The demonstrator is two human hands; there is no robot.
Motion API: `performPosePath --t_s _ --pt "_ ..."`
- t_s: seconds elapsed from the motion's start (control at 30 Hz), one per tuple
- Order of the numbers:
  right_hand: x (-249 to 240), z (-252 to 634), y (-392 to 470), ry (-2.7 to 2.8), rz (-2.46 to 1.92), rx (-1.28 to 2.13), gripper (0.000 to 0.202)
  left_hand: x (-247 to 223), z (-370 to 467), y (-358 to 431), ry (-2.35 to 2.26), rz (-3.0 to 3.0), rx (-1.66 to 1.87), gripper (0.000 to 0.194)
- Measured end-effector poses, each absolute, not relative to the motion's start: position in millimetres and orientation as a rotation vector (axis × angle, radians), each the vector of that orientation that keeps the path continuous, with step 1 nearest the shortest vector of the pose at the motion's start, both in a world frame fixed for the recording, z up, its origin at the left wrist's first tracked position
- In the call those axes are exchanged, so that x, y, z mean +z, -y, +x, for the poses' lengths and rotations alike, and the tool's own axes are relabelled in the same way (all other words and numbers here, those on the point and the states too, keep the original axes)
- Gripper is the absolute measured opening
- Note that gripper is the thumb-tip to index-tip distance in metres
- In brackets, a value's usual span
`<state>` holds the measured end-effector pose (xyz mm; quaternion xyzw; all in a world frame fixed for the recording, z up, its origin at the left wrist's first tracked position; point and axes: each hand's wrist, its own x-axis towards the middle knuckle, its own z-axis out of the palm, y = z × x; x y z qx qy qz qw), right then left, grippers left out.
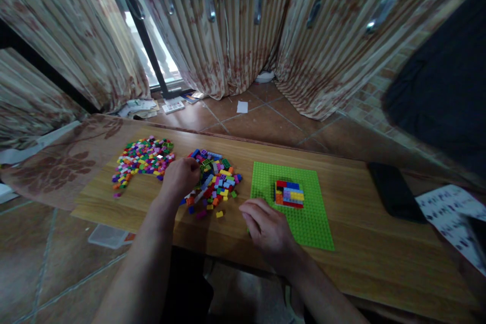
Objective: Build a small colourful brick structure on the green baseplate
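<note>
My left hand (181, 177) is closed at the left edge of a pile of mixed toy building bricks (224, 182), its fingers curled down. Whatever those fingers hold is hidden. At the left front edge of a green studded baseplate (317, 233) rests my right hand (268, 223), fingers bent and pressed together; I cannot see what, if anything, is in them. On the baseplate stands a small block of joined bricks (289, 195) in red, blue, yellow, orange and light purple, just beyond my right hand.
A second pile of smaller bricks (142, 157) spreads over the wooden table's (353, 223) left part. To the right lie a black flat object (395, 192) and a printed sheet (451, 217). A clear plastic box (108, 236) sits below the table's left front edge.
</note>
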<state>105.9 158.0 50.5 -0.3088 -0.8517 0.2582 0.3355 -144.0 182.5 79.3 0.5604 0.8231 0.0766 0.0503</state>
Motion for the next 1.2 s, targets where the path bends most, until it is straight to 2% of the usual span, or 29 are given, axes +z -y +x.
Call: performPosePath --t_s 0.13,0.27,0.67,0.97,1.2 --pt "50 107 -159 2.223 -0.792 0.666 0.022 80 -145 -184 -2.523 1.689 0.229 0.029" --pt "50 108 -159 2.222 -0.794 0.657 0.021 81 -152 -184 -2.512 1.562 0.389 0.029" --pt "42 105 -160 2.239 -0.774 0.618 0.021 84 -160 -175 -2.181 1.512 0.642 0.026" --pt "42 105 -160 2.253 -0.779 0.627 0.020 86 -159 -172 -2.167 1.593 0.656 0.022" --pt "45 105 -160 2.255 -0.793 0.617 0.020 91 -147 -169 -2.072 1.824 0.358 0.020"
